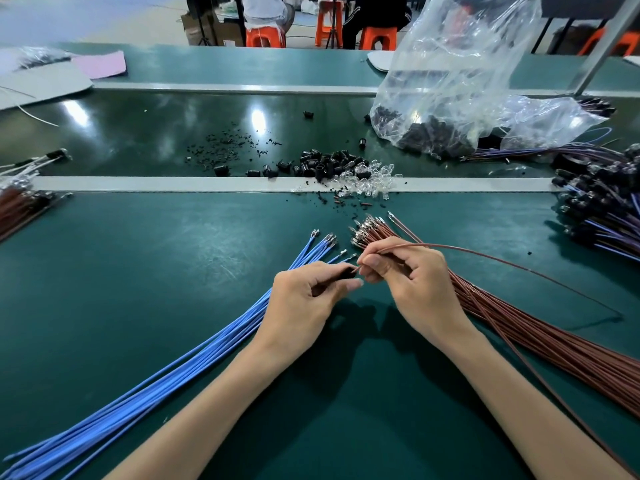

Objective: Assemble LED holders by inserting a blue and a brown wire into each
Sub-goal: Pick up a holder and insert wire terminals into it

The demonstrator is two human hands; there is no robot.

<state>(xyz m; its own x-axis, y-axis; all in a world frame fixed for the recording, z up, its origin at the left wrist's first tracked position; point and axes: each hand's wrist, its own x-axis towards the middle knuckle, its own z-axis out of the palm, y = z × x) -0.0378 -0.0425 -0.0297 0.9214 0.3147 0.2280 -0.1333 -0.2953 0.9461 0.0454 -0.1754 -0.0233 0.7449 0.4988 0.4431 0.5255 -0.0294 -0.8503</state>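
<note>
Inserting brown wire (pixel 485 255) into holder (pixel 347 271), likely first of the two wires. Gripping holder in left hand (pixel 308 296), fingers (pixel 322 273) curled round it, just above tabletop (pixel 138 265), between the two bundles. Pinching wire near its tip with right hand (pixel 414 284), right at holder's mouth; cannot tell if seated yet. Needing next, probably: pushing terminal fully home, then picking one of the blue wires (pixel 207 337) on the left. Working beside brown bundle (pixel 526 327). Seeing loose holders (pixel 323 164) and bag (pixel 450 84) further out. Looking like a workshop, orange stools (pixel 265 36) at back.
</note>
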